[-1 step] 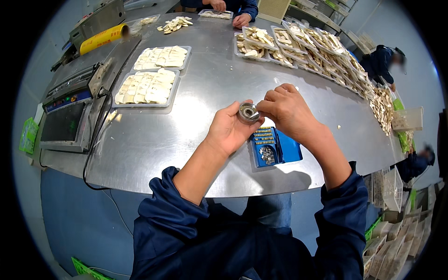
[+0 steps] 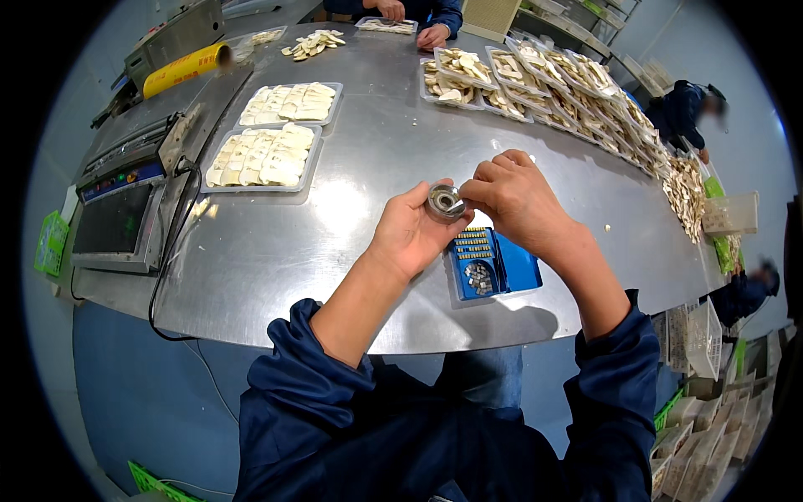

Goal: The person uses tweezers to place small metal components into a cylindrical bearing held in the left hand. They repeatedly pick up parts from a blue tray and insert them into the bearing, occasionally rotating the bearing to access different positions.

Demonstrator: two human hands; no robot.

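Note:
My left hand (image 2: 412, 228) is wrapped round a shiny round metal wheel (image 2: 443, 202) with a hole in its middle. Against the wheel's right edge, the fingers of my right hand (image 2: 517, 201) are pinched together; whether a small piece is between them is hidden. Just below both hands, a blue case (image 2: 459, 283) lies with its lid (image 2: 520, 263) folded out to the right. Rows of small brass-coloured pieces (image 2: 474, 243) fill its upper part, and loose grey little blocks (image 2: 478, 277) sit in a round compartment.
Two clear trays of pale mushroom slices (image 2: 263, 156) lie to the left, beside a wrapping machine (image 2: 125, 213) with a black cable. Stacked trays of slices (image 2: 552, 84) and a loose heap (image 2: 684, 199) line the right. Across the steel table (image 2: 368, 125), a co-worker's hands (image 2: 432, 36) handle a tray.

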